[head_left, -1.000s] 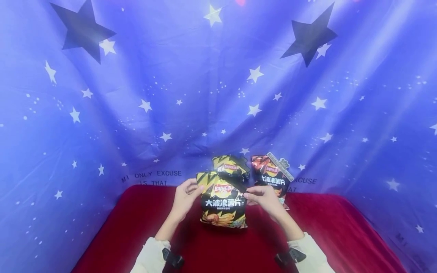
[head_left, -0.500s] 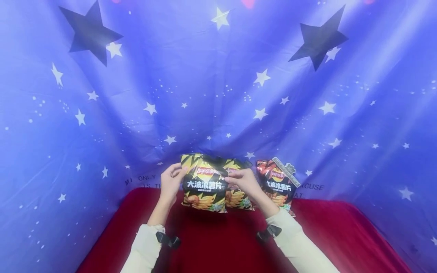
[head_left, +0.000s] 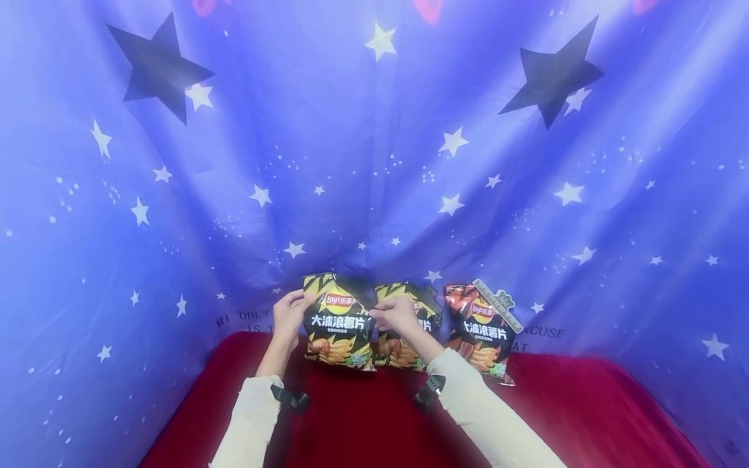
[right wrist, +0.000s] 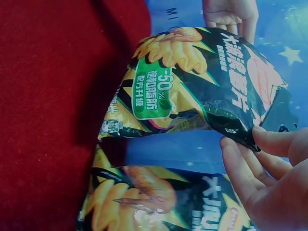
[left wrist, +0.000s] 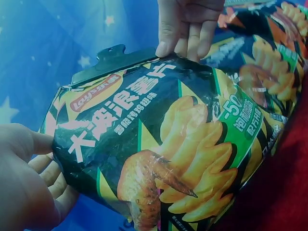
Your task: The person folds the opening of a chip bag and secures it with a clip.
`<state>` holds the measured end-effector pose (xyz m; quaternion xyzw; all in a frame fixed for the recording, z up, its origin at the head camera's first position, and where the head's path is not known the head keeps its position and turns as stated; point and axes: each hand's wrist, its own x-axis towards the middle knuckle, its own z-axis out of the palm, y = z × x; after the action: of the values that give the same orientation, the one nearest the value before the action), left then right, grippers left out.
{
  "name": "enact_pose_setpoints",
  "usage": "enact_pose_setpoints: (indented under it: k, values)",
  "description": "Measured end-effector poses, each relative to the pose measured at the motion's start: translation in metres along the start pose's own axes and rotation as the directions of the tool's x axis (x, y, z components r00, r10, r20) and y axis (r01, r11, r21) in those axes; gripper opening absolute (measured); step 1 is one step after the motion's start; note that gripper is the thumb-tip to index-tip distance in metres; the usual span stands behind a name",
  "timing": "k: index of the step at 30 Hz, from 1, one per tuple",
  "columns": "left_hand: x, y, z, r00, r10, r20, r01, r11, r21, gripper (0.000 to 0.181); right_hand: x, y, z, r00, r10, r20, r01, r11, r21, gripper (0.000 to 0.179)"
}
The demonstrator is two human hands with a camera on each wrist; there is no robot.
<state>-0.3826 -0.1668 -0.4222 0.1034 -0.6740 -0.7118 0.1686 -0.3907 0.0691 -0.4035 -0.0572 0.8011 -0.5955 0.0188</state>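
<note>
A black and yellow chip bag (head_left: 336, 335) stands upright at the back of the red table, held at both sides. My left hand (head_left: 289, 318) pinches its left edge. With thumb and fingers, my right hand (head_left: 399, 314) pinches the upper right edge, as the right wrist view also shows. A dark clip (left wrist: 115, 65) sits across the bag's top in the left wrist view. Just to the right stands a second black and yellow chip bag (head_left: 400, 351), partly hidden behind my right hand.
Further right, a red and black chip bag (head_left: 482, 335) leans upright with a pale clip (head_left: 497, 305) slanting over its top corner. Red cloth (head_left: 363, 422) covers the table. A blue star-printed curtain (head_left: 351, 130) hangs close behind the bags.
Both hands have carried the held chip bag left and back, from in front of the second bag to beside it. The second bag is now less covered. The head view has shifted slightly.
</note>
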Motion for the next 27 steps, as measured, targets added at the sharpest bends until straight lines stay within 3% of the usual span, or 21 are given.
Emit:
enact_pose_setpoints:
  k: [5,9,14,21,27]
  values:
    - [0.004,-0.023,-0.002,1.000,-0.023,0.009,0.023,1.000,0.021,0.033,0.002,0.018,0.012,0.999,0.010,-0.030,-0.012,0.998,-0.056,0.025]
    - [0.006,-0.032,-0.005,1.000,-0.024,0.001,0.024,0.998,0.050,0.035,0.003,0.025,0.018,0.999,-0.027,-0.032,0.023,0.994,-0.111,0.022]
    - [0.006,-0.037,-0.011,0.997,-0.039,0.060,0.032,0.994,0.108,0.050,0.003,0.024,0.022,0.995,-0.086,-0.058,0.074,0.981,-0.177,0.021]
    - [0.003,-0.042,-0.021,0.976,-0.086,0.201,0.056,0.987,0.151,0.063,0.001,0.019,0.025,0.981,-0.154,-0.121,0.112,0.949,-0.293,0.024]
    - [0.005,-0.038,-0.022,0.982,-0.065,0.178,0.045,0.992,0.114,0.059,0.005,0.017,0.032,0.969,-0.201,-0.142,0.140,0.925,-0.353,0.024]
